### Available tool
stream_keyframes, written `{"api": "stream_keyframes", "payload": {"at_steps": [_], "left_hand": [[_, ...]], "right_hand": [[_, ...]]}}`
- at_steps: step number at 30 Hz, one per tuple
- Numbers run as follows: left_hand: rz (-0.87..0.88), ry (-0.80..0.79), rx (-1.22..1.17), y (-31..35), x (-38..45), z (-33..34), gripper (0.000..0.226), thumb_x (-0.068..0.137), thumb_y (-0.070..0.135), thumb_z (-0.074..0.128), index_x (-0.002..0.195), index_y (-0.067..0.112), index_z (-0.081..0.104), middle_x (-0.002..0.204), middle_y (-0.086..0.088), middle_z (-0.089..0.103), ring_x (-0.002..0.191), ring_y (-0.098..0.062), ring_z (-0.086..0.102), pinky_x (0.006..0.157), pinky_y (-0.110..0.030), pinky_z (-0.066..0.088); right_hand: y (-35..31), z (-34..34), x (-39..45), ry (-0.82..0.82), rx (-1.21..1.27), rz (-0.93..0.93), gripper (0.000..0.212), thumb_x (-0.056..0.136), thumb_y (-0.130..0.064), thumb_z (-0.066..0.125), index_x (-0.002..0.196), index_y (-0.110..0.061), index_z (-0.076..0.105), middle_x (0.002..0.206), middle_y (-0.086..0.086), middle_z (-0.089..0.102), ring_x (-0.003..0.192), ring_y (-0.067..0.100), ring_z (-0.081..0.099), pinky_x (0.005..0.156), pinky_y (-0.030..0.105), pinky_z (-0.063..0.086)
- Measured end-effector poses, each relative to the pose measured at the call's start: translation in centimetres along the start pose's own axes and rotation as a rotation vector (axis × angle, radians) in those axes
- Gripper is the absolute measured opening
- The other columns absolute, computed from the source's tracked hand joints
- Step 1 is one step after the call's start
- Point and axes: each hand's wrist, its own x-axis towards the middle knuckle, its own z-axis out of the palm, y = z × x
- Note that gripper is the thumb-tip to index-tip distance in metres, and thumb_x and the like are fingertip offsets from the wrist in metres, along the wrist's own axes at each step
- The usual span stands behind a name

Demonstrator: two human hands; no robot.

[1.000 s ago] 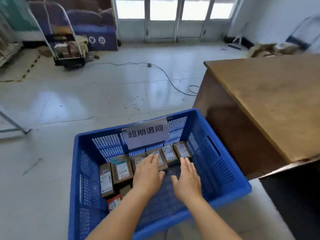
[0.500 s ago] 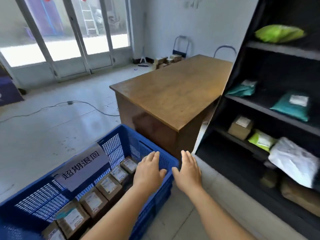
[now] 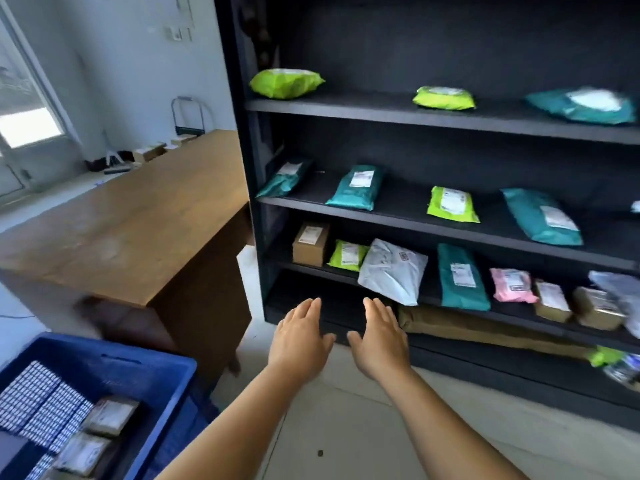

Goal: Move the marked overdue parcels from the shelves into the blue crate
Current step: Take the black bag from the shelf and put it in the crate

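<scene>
Reaching forward side by side, the left hand (image 3: 300, 336) and right hand (image 3: 378, 337) hang palm-down over the pale floor (image 3: 346, 431), fingers straight and slightly spread, holding nothing. Nearest on the left sits the blue crate (image 3: 145, 372), only its right part in view; inside it lie small brown boxes (image 3: 110, 415) with white labels, packed against the mesh wall. Behind the crate stands a wooden desk (image 3: 138, 230), its top bare where it shows. Just past the fingertips rises the dark shelf unit (image 3: 415, 112). Its bottom level holds a long tan parcel (image 3: 485, 329) and, blurred at the far right, some green and clear packets. The level above carries a brown carton (image 3: 310, 244), a small green bag (image 3: 348, 255), a white bag (image 3: 393, 271) overhanging the edge, a teal bag (image 3: 460, 277), a pink bag (image 3: 513, 285) and two small brown boxes further right. Higher, teal and green bags lie well apart on one shelf, and above them two green bags (image 3: 286, 83) and a teal one. Overdue marks cannot be made out on any parcel.
</scene>
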Motion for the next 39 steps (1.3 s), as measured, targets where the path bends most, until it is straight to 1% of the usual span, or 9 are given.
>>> {"api": "stream_keyframes", "payload": {"at_steps": [4, 13, 17, 23, 25, 30, 34, 36, 39], "left_hand": [[0.101, -0.028, -0.006, 7.8, 2.9, 3.1, 0.071, 0.094, 0.039, 0.051, 0.152, 0.018, 0.015, 0.158, 0.003, 0.019, 0.145, -0.016, 0.017, 0.118, -0.033, 0.019], [0.366, -0.087, 0.021, 23.5, 6.2, 9.3, 0.067, 0.095, 0.036, 0.049, 0.151, 0.015, 0.017, 0.157, -0.001, 0.021, 0.143, -0.018, 0.021, 0.115, -0.029, 0.019], [0.491, -0.125, 0.017, 29.5, 7.4, 11.8, 0.065, 0.094, 0.034, 0.052, 0.149, 0.015, 0.022, 0.153, -0.001, 0.028, 0.139, -0.02, 0.028, 0.114, -0.029, 0.022], [0.638, -0.209, 0.01, 37.6, 9.5, 16.1, 0.069, 0.093, 0.037, 0.053, 0.149, 0.014, 0.022, 0.154, -0.003, 0.028, 0.14, -0.021, 0.027, 0.115, -0.032, 0.023], [0.684, -0.217, 0.003, 40.1, 10.8, 17.4, 0.068, 0.092, 0.038, 0.053, 0.149, 0.014, 0.024, 0.153, -0.003, 0.03, 0.139, -0.021, 0.028, 0.115, -0.032, 0.024], [0.754, -0.219, -0.026, 46.1, 15.1, 20.7, 0.064, 0.092, 0.037, 0.053, 0.147, 0.015, 0.027, 0.151, -0.001, 0.033, 0.138, -0.02, 0.031, 0.115, -0.031, 0.023], [0.782, -0.256, -0.056, 51.0, 19.3, 23.0, 0.069, 0.094, 0.038, 0.051, 0.151, 0.016, 0.018, 0.156, 0.0, 0.023, 0.143, -0.016, 0.022, 0.117, -0.028, 0.016], [0.803, -0.267, -0.053, 53.7, 21.2, 23.9, 0.069, 0.096, 0.038, 0.048, 0.152, 0.016, 0.015, 0.158, 0.0, 0.018, 0.144, -0.016, 0.019, 0.116, -0.027, 0.013], [0.827, -0.287, -0.066, 57.4, 23.3, 25.4, 0.069, 0.096, 0.039, 0.048, 0.152, 0.017, 0.014, 0.158, -0.001, 0.019, 0.144, -0.017, 0.019, 0.115, -0.03, 0.014]], "right_hand": [[6.8, -5.0, 1.6, 0.069, 0.007, 0.074, 0.069, 0.097, -0.035, 0.046, 0.153, -0.021, 0.009, 0.161, -0.004, 0.002, 0.149, 0.018, 0.0, 0.117, 0.039, 0.012], [20.6, -14.8, 1.8, 0.227, 0.04, 0.261, 0.07, 0.097, -0.034, 0.047, 0.153, -0.019, 0.009, 0.161, -0.003, 0.003, 0.149, 0.018, 0.001, 0.119, 0.042, 0.01], [25.4, -18.3, 1.4, 0.3, 0.066, 0.354, 0.07, 0.096, -0.031, 0.049, 0.153, -0.02, 0.01, 0.161, -0.003, 0.004, 0.149, 0.018, 0.002, 0.12, 0.043, 0.012], [32.2, -22.5, 1.5, 0.429, 0.068, 0.465, 0.067, 0.095, -0.031, 0.052, 0.151, -0.02, 0.017, 0.159, -0.002, 0.014, 0.147, 0.019, 0.011, 0.116, 0.041, 0.018], [34.5, -23.9, 2.1, 0.455, 0.061, 0.502, 0.066, 0.095, -0.031, 0.052, 0.15, -0.019, 0.017, 0.159, -0.001, 0.014, 0.147, 0.02, 0.011, 0.117, 0.041, 0.018], [40.1, -27.6, 5.7, 0.519, 0.065, 0.558, 0.062, 0.095, -0.031, 0.053, 0.147, -0.018, 0.023, 0.156, -0.001, 0.021, 0.145, 0.019, 0.016, 0.115, 0.04, 0.024], [44.2, -31.1, 9.4, 0.566, 0.049, 0.567, 0.051, 0.092, -0.031, 0.055, 0.136, -0.017, 0.034, 0.142, 0.0, 0.038, 0.135, 0.02, 0.032, 0.104, 0.041, 0.037], [46.2, -32.9, 10.8, 0.589, 0.058, 0.578, 0.056, 0.092, -0.03, 0.055, 0.141, -0.016, 0.031, 0.149, 0.001, 0.032, 0.139, 0.021, 0.028, 0.107, 0.041, 0.034], [49.3, -35.1, 12.3, 0.609, 0.086, 0.606, 0.065, 0.093, -0.032, 0.053, 0.148, -0.015, 0.024, 0.157, 0.003, 0.022, 0.144, 0.02, 0.019, 0.113, 0.042, 0.027]]}}
